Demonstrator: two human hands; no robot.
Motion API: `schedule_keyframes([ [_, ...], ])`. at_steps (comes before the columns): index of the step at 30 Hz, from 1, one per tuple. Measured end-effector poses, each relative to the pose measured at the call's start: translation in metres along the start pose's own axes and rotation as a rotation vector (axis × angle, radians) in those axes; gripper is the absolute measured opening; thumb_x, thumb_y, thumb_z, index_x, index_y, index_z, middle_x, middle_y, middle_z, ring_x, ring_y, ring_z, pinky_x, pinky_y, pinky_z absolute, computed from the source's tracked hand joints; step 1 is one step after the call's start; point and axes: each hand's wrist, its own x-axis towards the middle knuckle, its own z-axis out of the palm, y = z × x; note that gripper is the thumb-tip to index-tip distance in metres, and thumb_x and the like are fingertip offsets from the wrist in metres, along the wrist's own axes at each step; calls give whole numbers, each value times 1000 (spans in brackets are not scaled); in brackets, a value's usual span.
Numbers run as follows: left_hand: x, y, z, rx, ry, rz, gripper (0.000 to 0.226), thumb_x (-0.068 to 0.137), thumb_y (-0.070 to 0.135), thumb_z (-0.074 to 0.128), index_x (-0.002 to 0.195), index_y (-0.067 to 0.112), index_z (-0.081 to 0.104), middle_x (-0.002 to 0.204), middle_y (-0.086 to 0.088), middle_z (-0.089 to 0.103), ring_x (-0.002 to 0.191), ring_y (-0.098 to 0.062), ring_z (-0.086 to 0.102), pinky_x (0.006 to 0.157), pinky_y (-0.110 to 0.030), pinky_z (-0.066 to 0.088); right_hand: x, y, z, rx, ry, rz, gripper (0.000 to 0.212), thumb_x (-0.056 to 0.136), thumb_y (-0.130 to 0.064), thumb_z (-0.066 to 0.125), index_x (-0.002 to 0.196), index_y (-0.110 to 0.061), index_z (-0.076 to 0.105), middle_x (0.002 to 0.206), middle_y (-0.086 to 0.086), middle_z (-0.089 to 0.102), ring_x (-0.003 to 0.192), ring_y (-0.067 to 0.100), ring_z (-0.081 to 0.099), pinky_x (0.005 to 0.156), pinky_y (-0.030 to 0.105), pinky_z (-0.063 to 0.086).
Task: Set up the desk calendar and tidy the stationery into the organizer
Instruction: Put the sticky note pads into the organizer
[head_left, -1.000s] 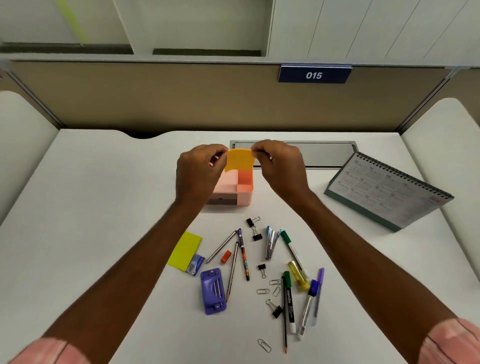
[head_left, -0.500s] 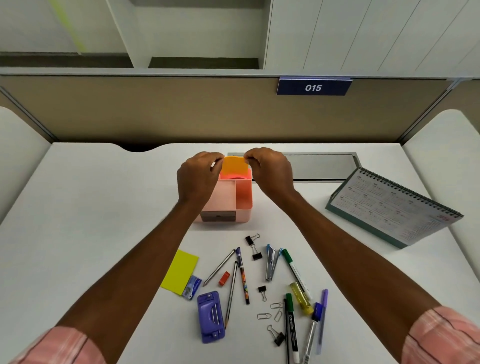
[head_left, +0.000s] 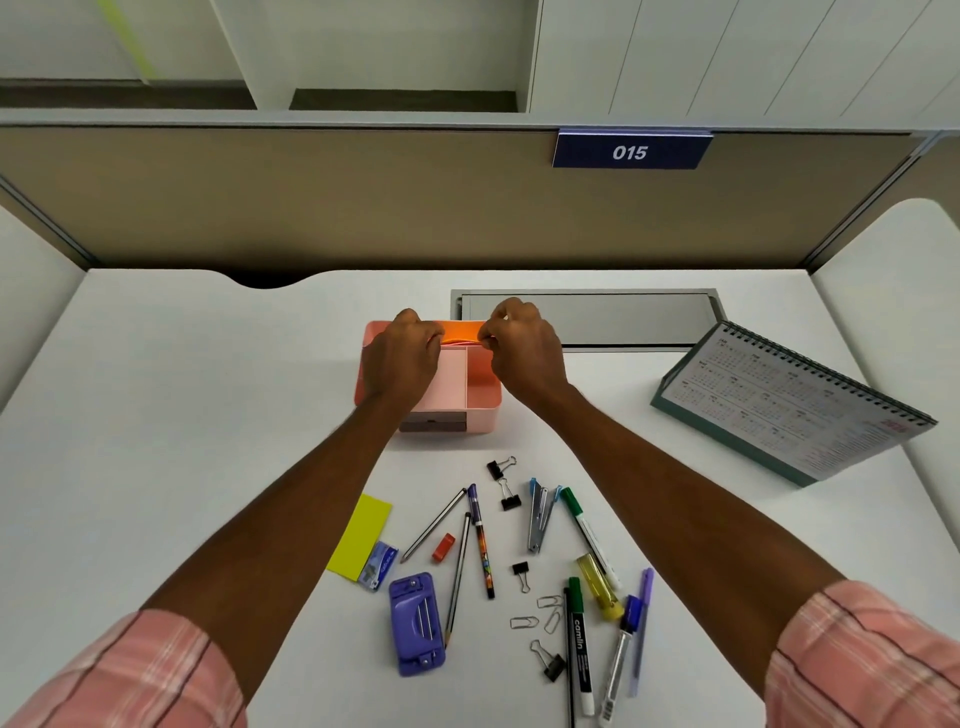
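A pink desk organizer (head_left: 483, 395) stands mid-desk with a small grey drawer at its front. My left hand (head_left: 400, 358) and my right hand (head_left: 524, 348) each pinch one side of an orange sticky-note pad (head_left: 460, 332), which sits low in the organizer's back compartment. The desk calendar (head_left: 789, 400) stands propped at the right. Loose stationery lies in front: a yellow note pad (head_left: 361, 535), a purple hole punch (head_left: 415, 623), pencils, pens, green markers (head_left: 579, 639), a stapler (head_left: 537, 519), binder clips and paper clips.
A grey cable hatch (head_left: 623, 317) is set into the desk behind the organizer. A tan partition with a blue "015" plate (head_left: 631, 150) closes the back. White side panels flank the desk. A red eraser (head_left: 443, 546) lies among the pencils.
Both hands have lowered the orange pad from above the organizer down into its back compartment. The camera has tilted a little, so the desk sits lower in view.
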Motion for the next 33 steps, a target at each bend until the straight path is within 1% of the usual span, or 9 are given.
schedule_keyframes([
  [4,-2,3,0,-22,-32,-15,37,109,34,49,131,15,72,126,-12,68,106,-31,68,88,-36,55,-2,-3,0,-8,-54,14,16,93,-16,72,106,-9,78,124,15,67,109,32,62,82,40,53],
  [9,-18,-7,-6,-116,39,-91,32,106,32,56,126,15,75,126,-11,71,106,-31,70,86,-38,57,-10,-1,-7,45,-92,71,36,93,-25,72,125,-9,71,136,16,63,119,35,60,93,48,54],
  [14,-60,-22,-10,-198,127,-127,26,102,24,62,124,18,73,125,-9,70,107,-32,69,82,-38,56,-45,9,-8,203,14,183,42,94,-23,72,134,-11,64,139,12,61,127,31,56,100,44,53],
  [16,-83,-25,-8,-226,174,-149,36,100,19,64,135,16,65,134,-10,63,117,-31,65,85,-40,57,-69,15,-4,242,16,260,41,96,-18,70,136,-14,61,142,8,59,131,27,53,104,39,50],
  [18,-109,-31,-3,-236,193,-205,53,96,15,68,147,13,52,145,-12,54,131,-32,56,97,-45,54,-97,23,2,265,5,293,41,97,-18,69,136,-16,60,141,5,59,131,23,52,104,39,51],
  [20,-136,-35,3,-225,152,-302,66,93,16,71,152,10,44,157,-14,45,142,-34,45,109,-49,46,-125,30,9,288,-7,311,40,97,-18,68,136,-18,60,141,2,58,131,21,51,105,39,50],
  [24,-189,-45,16,-76,-53,-536,81,91,39,75,155,6,40,163,-18,36,149,-40,33,111,-61,39,-177,29,11,292,-30,326,37,99,-18,64,135,-21,60,142,0,57,131,19,49,105,38,49],
  [29,-228,-59,22,23,-209,-635,90,84,53,79,147,-1,46,149,-24,47,138,-45,41,102,-58,44,-226,4,2,315,-12,294,32,97,-16,64,129,-20,63,133,-2,62,121,19,55,98,34,50],
  [33,-237,-62,22,48,-219,-622,85,85,55,78,143,0,51,141,-25,51,128,-45,48,94,-55,48,-260,-14,3,351,-51,312,33,97,-18,66,130,-21,63,134,-1,62,125,17,54,105,30,46],
])
